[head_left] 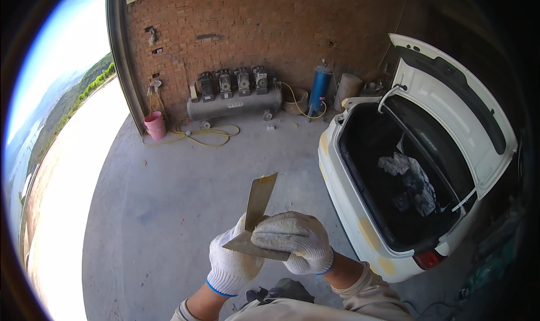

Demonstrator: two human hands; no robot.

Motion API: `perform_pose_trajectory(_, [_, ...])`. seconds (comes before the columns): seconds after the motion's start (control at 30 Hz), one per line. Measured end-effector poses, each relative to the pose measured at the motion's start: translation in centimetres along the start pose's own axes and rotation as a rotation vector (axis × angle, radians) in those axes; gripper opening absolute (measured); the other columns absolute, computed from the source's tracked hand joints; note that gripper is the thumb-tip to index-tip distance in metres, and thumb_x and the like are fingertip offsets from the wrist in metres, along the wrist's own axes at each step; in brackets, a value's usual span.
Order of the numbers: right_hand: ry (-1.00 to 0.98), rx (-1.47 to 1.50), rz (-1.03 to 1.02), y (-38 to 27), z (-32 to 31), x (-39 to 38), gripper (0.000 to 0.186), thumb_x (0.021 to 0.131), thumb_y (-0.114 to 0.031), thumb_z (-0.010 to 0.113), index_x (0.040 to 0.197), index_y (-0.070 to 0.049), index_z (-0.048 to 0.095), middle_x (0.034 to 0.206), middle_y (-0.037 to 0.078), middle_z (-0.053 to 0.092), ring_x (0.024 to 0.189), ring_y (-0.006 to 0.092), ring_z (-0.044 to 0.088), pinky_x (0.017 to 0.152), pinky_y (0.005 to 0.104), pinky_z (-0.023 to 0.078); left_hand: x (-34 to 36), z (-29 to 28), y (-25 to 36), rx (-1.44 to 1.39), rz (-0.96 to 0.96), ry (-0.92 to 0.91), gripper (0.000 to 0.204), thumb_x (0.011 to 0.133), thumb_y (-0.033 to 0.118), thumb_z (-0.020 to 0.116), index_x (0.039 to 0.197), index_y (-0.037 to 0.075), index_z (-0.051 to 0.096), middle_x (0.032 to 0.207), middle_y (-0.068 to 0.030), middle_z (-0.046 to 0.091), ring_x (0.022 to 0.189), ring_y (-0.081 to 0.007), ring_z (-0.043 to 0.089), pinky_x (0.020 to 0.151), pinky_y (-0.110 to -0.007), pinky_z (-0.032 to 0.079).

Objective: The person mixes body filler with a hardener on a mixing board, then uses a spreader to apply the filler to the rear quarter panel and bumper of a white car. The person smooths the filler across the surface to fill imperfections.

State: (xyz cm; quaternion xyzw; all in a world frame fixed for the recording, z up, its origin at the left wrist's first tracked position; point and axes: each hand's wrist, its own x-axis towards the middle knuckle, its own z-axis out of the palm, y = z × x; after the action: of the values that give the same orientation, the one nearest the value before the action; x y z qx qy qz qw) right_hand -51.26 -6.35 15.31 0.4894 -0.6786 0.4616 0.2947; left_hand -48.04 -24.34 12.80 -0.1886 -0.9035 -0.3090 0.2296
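White knit work gloves with blue cuffs cover both my hands, held close together in front of my body. My left hand (232,259) is closed around the lower end of a flat metal putty scraper (261,196), whose blade stands up with yellowish residue at its top edge. Across it lies a second flat scraper (250,245), its pointed corner toward the left. The fingers of my right hand (297,241) press on this second scraper. The two blades meet between my hands; their handles, if any, are hidden by the gloves.
At right stands a white car (360,231) with yellowish patches, its trunk lid (450,79) raised and crumpled plastic (413,177) inside. An air compressor (235,104), yellow hose (216,144), pink bucket (155,125) and blue cylinder (320,87) are along the brick wall (270,25).
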Motion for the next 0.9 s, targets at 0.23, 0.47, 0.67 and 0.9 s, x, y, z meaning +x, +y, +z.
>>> perform_pose_trajectory(0.23, [0.721, 0.496, 0.412, 9.6, -4.0, 2.3, 0.039, 0.103, -0.014, 0.064, 0.132, 0.011, 0.063, 0.122, 0.018, 0.07, 0.11, 0.0239, 0.069, 0.098, 0.0355, 0.054, 4.3, 3.7, -4.4, -1.35, -0.538, -0.137, 0.037, 0.102, 0.034, 0.066, 0.099, -0.002, 0.065, 0.066, -0.0114, 0.067, 0.051, -0.0229, 0.065, 0.05, -0.035, 0.054])
perform_pose_trajectory(0.47, [0.063, 0.216, 0.289, 20.0, -5.5, 5.4, 0.033, 0.097, -0.001, 0.064, 0.13, 0.001, 0.071, 0.128, 0.018, 0.073, 0.119, 0.0296, 0.069, 0.104, 0.0371, 0.053, 11.4, 8.7, -7.0, -1.808, -0.526, -0.242, 0.04, 0.097, 0.032, 0.073, 0.114, -0.002, 0.064, 0.078, -0.0102, 0.068, 0.062, -0.0189, 0.064, 0.058, -0.033, 0.051])
perform_pose_trajectory(0.67, [-0.013, 0.089, 0.459, 29.7, -12.3, 7.8, 0.019, 0.101, -0.007, 0.063, 0.115, 0.004, 0.071, 0.105, 0.012, 0.076, 0.093, 0.0201, 0.071, 0.086, 0.0322, 0.057, 20.3, 10.5, -8.2, -1.333, -0.431, -0.018, 0.032, 0.096, 0.023, 0.072, 0.099, -0.008, 0.065, 0.062, -0.0107, 0.065, 0.049, -0.0202, 0.064, 0.047, -0.032, 0.053])
perform_pose_trajectory(0.9, [0.239, 0.25, 0.718, 35.9, -15.3, 10.4, 0.013, 0.104, -0.012, 0.063, 0.102, 0.0, 0.066, 0.087, 0.004, 0.067, 0.079, 0.007, 0.058, 0.07, 0.0253, 0.048, 28.8, 13.8, -10.4, -0.861, -0.477, -0.063, 0.01, 0.092, 0.003, 0.064, 0.096, -0.005, 0.066, 0.066, -0.0075, 0.067, 0.053, -0.0132, 0.066, 0.043, -0.027, 0.05])
